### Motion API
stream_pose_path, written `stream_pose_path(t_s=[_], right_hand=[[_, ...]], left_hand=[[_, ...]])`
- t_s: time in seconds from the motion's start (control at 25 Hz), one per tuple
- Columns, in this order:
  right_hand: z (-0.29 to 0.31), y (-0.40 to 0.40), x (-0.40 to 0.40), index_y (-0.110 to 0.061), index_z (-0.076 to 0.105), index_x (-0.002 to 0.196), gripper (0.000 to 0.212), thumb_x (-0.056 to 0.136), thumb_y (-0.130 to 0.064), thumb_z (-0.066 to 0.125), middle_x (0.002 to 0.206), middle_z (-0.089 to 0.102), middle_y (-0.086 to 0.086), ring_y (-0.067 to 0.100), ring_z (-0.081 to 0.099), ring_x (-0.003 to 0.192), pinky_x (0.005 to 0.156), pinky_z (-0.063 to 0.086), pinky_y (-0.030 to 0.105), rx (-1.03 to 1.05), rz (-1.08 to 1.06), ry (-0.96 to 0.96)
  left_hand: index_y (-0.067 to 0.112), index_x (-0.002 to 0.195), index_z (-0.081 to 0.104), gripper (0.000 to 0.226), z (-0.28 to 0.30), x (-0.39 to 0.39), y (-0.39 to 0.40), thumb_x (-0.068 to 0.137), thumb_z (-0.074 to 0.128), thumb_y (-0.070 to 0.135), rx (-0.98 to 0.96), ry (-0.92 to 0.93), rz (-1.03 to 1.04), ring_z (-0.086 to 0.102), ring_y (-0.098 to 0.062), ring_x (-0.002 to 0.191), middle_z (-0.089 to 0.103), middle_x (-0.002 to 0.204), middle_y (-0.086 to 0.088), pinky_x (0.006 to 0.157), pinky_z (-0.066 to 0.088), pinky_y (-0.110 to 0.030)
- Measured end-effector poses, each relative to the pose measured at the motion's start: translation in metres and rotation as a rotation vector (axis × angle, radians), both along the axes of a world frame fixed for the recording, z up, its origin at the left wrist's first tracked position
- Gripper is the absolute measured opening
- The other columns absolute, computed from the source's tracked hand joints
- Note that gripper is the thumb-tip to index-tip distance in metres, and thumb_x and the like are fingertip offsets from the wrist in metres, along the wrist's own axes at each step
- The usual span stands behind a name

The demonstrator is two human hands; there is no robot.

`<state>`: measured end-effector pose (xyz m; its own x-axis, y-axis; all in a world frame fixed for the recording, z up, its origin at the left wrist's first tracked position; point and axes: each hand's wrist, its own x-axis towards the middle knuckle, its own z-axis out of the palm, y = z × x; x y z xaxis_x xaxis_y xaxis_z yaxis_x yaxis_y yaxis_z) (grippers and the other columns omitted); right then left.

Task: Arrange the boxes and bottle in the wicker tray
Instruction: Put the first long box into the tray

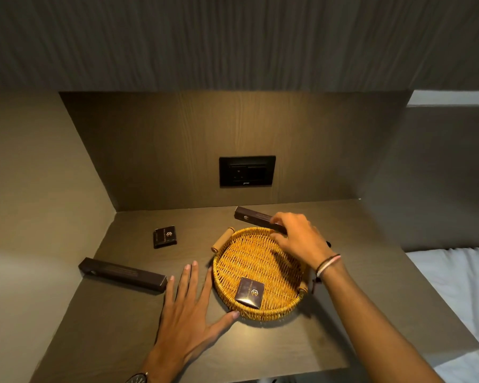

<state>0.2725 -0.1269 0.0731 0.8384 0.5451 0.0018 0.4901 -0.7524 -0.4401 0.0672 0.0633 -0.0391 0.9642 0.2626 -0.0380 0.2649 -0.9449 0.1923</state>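
On the dark wood-grain bench, the left hand lay flat, fingers wide, steadying the round wicker tray, apparently, while the right hand gripped a long dark box at its far rim; no bottle was visible.

This looks like a hotel room. A dark wood-grain bench sits in a panelled niche with a black socket set in its back wall, and a bed with white sheets stands just beside it. Small matching branded boxes and a wicker tray are probably guest amenities.
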Motion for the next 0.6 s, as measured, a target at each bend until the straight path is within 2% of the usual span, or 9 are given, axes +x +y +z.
stream_pose_path(t_s=[0.16, 0.28, 0.4, 0.6], right_hand=[[-0.009, 0.015, 0.044, -0.018, 0.050, 0.137, 0.048, 0.092, -0.027, 0.064, 0.135, 0.058, 0.011, 0.029, 0.054, 0.124, 0.102, 0.048, 0.049, -0.153, -0.021, -0.033], [-0.020, 0.021, 0.058, -0.016, 0.056, 0.128, 0.041, 0.090, -0.024, 0.067, 0.122, 0.065, 0.014, 0.030, 0.062, 0.111, 0.092, 0.055, 0.048, -0.224, -0.014, 0.013], [-0.026, 0.018, 0.062, -0.014, 0.059, 0.117, 0.030, 0.089, -0.024, 0.068, 0.114, 0.067, 0.014, 0.031, 0.063, 0.104, 0.082, 0.054, 0.042, -0.252, -0.020, -0.041], [-0.003, 0.011, 0.061, -0.013, 0.062, 0.119, 0.032, 0.088, -0.020, 0.069, 0.115, 0.067, 0.015, 0.035, 0.063, 0.106, 0.086, 0.054, 0.049, -0.171, -0.050, -0.128]], left_hand=[[0.033, 0.151, -0.022, 0.113, 0.001, 0.000, 0.000, 0.066, 0.008, 0.102, 0.000, -0.025, -0.001, -0.035, -0.021, 0.145, -0.034, 0.159, -0.006, 0.110, -0.035, -0.040], [0.034, 0.150, -0.024, 0.113, 0.001, 0.001, -0.001, 0.065, 0.007, 0.102, 0.020, -0.022, 0.001, -0.036, -0.021, 0.144, -0.036, 0.158, -0.004, 0.107, -0.039, -0.039], [0.034, 0.149, -0.025, 0.112, -0.001, 0.001, 0.000, 0.066, 0.008, 0.102, 0.021, -0.031, 0.005, -0.037, -0.020, 0.144, -0.038, 0.156, -0.004, 0.106, -0.040, -0.038], [0.033, 0.152, -0.017, 0.112, -0.002, 0.001, 0.001, 0.069, 0.014, 0.101, -0.003, -0.067, 0.000, -0.029, -0.022, 0.147, -0.032, 0.158, -0.003, 0.109, -0.037, -0.038]])
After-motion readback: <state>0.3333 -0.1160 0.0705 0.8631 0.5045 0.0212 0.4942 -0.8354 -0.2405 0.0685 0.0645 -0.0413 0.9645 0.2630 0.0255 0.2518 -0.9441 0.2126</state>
